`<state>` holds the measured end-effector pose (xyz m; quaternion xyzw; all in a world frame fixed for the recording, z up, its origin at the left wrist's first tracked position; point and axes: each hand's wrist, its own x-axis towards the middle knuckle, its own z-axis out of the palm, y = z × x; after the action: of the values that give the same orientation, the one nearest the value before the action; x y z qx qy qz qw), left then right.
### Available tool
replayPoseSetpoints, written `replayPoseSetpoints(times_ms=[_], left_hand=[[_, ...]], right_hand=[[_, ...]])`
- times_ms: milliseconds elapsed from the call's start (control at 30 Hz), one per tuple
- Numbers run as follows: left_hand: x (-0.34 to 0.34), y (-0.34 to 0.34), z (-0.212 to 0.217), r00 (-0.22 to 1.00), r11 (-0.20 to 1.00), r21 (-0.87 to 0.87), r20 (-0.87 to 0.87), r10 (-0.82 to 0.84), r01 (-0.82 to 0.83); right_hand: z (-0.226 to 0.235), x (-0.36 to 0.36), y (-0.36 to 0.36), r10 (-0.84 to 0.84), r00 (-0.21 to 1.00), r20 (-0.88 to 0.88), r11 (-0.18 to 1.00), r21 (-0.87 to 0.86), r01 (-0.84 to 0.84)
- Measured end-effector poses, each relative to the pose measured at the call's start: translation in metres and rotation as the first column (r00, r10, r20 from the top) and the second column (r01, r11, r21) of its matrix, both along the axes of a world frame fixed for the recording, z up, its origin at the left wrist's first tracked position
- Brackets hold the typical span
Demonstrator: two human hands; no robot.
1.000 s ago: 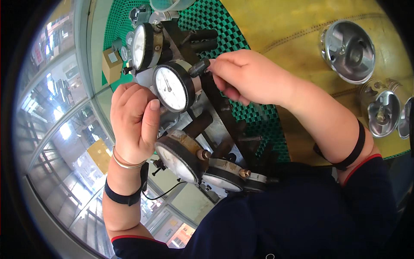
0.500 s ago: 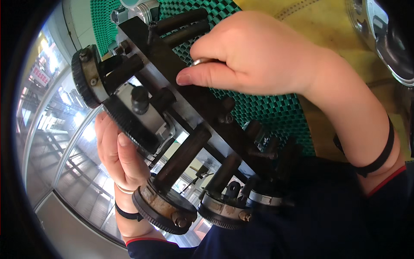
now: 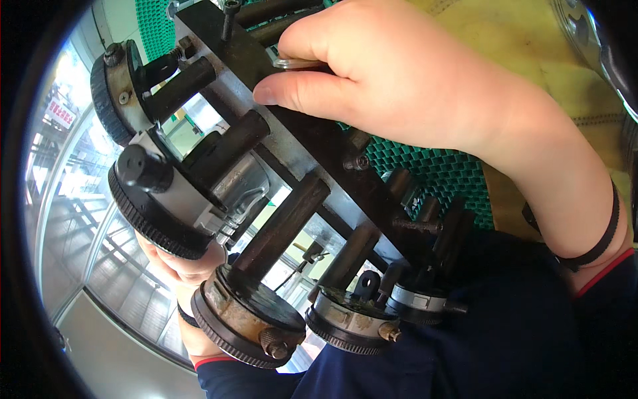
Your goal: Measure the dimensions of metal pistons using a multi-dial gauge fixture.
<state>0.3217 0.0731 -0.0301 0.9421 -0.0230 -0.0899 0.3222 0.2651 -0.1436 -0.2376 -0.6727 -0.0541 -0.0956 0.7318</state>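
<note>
A heavy dark metal bar fixture [image 3: 306, 136] lies slanted across the middle, with black rods running out to several round gauges. My left hand [image 3: 189, 269] is under a dial gauge with a black knurled rim [image 3: 156, 216]. Its fingers are curled against the gauge's underside and mostly hidden by it. The gauge has a silver body and a black knob [image 3: 143, 168]. My right hand [image 3: 372, 80] is closed above the bar, with a thin shiny metal piece [image 3: 296, 64] between thumb and fingers. Most of that piece is hidden in the hand.
More gauges with knurled rims [image 3: 249, 319] hang off the near end, close to my dark clothing. A cap screw [image 3: 230, 10] stands up from the bar's far end. Green woven matting [image 3: 432, 173] and yellow cloth [image 3: 518, 46] lie beyond. A clear plastic object [image 3: 595, 40] sits at far right.
The dial gauge at my left hand has shifted left and outward from the bar, and that hand is lower behind it. My right hand has moved slightly left and up; the fixture has shifted a little.
</note>
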Motion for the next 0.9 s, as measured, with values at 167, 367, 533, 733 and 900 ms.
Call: replayPoseSetpoints(times_ms=[167, 367, 533, 733, 900], left_hand=[[0.003, 0.011, 0.001, 0.993, 0.979, -0.173, -0.07, 0.092, -0.103], [0.015, 0.038, 0.023, 0.968, 0.899, -0.371, -0.173, 0.18, -0.234], [0.024, 0.041, 0.013, 0.99, 0.999, 0.033, 0.142, 0.021, -0.026], [0.031, 0.041, 0.011, 0.825, 0.753, 0.654, 0.383, -0.416, 0.076], [0.039, 0.049, 0.015, 0.583, 0.286, 0.954, 0.281, -0.762, -0.086]], right_hand=[[0.023, 0.011, -0.008, 0.213, 0.93, -0.301, 0.969, -0.058, -0.241], [0.027, 0.008, -0.044, 0.292, 0.889, -0.352, 0.953, 0.189, -0.238], [0.004, -0.011, -0.018, -0.182, 0.982, -0.052, 0.97, 0.154, 0.188], [0.003, -0.018, -0.018, -0.189, 0.979, -0.076, 0.961, 0.19, 0.201], [0.0, -0.018, -0.013, -0.183, 0.978, -0.097, 0.953, 0.228, 0.201]])
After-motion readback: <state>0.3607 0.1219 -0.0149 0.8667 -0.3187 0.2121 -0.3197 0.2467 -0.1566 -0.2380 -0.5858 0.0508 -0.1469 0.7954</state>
